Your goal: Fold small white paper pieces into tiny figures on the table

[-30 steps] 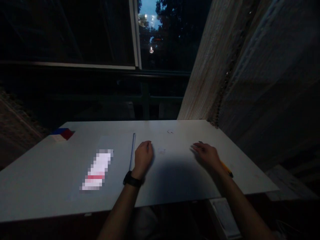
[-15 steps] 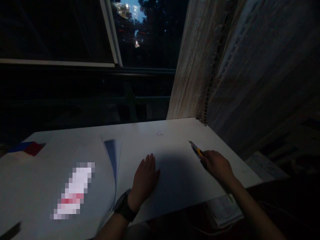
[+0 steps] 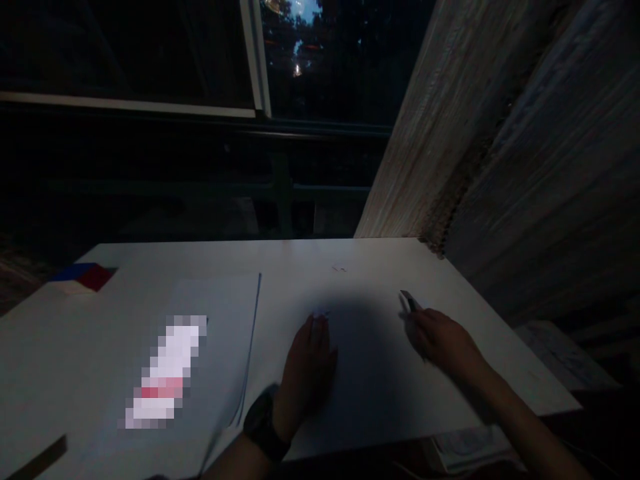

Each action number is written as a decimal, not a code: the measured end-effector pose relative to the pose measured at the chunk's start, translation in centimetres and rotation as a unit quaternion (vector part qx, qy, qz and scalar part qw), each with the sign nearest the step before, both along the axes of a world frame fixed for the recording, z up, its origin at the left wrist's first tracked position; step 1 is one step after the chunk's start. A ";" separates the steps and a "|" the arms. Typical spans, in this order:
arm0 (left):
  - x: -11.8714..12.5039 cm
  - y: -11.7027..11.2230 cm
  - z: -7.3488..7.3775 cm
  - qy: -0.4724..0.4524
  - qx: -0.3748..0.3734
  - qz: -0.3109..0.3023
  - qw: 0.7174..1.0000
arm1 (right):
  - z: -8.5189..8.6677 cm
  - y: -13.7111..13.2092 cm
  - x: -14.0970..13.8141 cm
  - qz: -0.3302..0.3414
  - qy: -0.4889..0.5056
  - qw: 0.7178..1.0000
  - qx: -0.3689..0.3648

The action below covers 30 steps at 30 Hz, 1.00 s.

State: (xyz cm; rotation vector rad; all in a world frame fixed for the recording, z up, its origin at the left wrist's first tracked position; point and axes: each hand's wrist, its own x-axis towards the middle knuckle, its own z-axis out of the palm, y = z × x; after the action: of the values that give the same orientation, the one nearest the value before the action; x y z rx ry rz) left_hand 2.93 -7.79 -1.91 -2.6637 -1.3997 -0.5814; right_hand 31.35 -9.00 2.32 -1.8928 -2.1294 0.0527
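Observation:
My right hand (image 3: pixel 445 340), at the right of the white table (image 3: pixel 300 257), is closed around a utility knife (image 3: pixel 411 301). Its blade end points up and away to the left, close over the tabletop; most of the handle is hidden in my fingers. My left hand (image 3: pixel 310 357), with a dark watch (image 3: pixel 267 423) on the wrist, rests palm down on the table with fingers stretched forward. Small pale bits (image 3: pixel 323 313) show at its fingertips; I cannot make out what they are. A stack of paper sheets (image 3: pixel 227 300) lies to its left.
A bright pixelated patch (image 3: pixel 173 367) covers something on the papers. A blue and red block-like object (image 3: pixel 83 275) sits at the far left. Tiny scraps (image 3: pixel 340 269) lie farther back. A dark strip (image 3: pixel 45 460) is at the lower left. A curtain (image 3: pixel 420 133) hangs behind the right corner.
The raised sheet edge on the paper stack now lies flatter. The knife has turned, so its yellow part no longer shows. The whole view has shifted; my left hand stays on the table.

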 end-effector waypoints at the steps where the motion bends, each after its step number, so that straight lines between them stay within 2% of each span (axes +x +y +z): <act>1: 0.0 0.0 0.1 -0.002 -0.006 -0.002 1.000 | 0.5 0.2 -0.2 0.011 0.097 0.995 -0.007; 2: 0.0 -0.1 0.2 -0.004 -0.012 -0.006 1.000 | 1.0 0.6 -0.6 0.003 0.201 0.979 -0.009; 3: 0.1 -0.1 0.3 -0.007 -0.016 -0.010 1.000 | 1.4 1.1 -1.0 -0.006 0.308 0.951 -0.009; 6: 0.0 -0.2 0.4 -0.019 -0.013 -0.019 1.000 | 2.1 3.0 -3.1 0.008 0.571 0.821 -0.002; 7: 0.0 -0.2 0.4 -0.023 -0.009 -0.021 0.999 | 2.2 3.7 -4.0 0.027 0.623 0.782 0.000; 8: 0.1 -0.3 0.3 -0.026 -0.006 -0.021 0.999 | 2.3 4.5 -5.0 0.047 0.654 0.755 0.005; 10: 0.1 -0.4 0.1 -0.028 -0.003 -0.023 0.999 | 2.4 6.0 -7.0 0.067 0.670 0.739 -0.006; 12: 0.2 -0.4 -0.1 -0.028 -0.005 -0.027 0.999 | 2.3 7.3 -9.0 0.068 0.665 0.744 0.002; 15: 0.2 -0.4 -0.1 -0.027 -0.016 -0.031 0.999 | 1.8 8.7 -11.5 0.047 0.631 0.775 0.002; 17: 0.2 -0.5 0.0 -0.023 -0.023 -0.031 0.999 | 0.9 9.2 -12.4 0.030 0.637 0.770 0.010; 19: 0.2 -0.6 0.1 -0.015 -0.033 -0.031 0.999 | -0.1 9.3 -12.6 0.052 0.627 0.778 -0.010; 22: 0.2 -0.7 0.2 -0.013 -0.040 -0.027 0.999 | -1.5 9.1 -12.2 0.112 0.595 0.790 -0.091; 24: 0.2 -0.8 0.3 -0.012 -0.041 -0.020 0.999 | -2.0 8.9 -11.9 0.111 0.556 0.818 -0.098; 28: 0.4 -0.9 0.6 -0.007 -0.041 -0.014 0.999 | -2.2 8.9 -12.2 0.020 0.483 0.875 -0.028; 30: 0.4 -0.9 0.6 -0.008 -0.041 -0.014 0.999 | -2.1 8.8 -12.7 0.005 0.443 0.896 -0.015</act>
State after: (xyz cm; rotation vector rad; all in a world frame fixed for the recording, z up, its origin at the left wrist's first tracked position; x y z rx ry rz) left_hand 3.34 -8.66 -1.33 -2.7528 -1.4230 -0.5597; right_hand 18.69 -0.20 0.25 -1.4347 -1.4885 0.7908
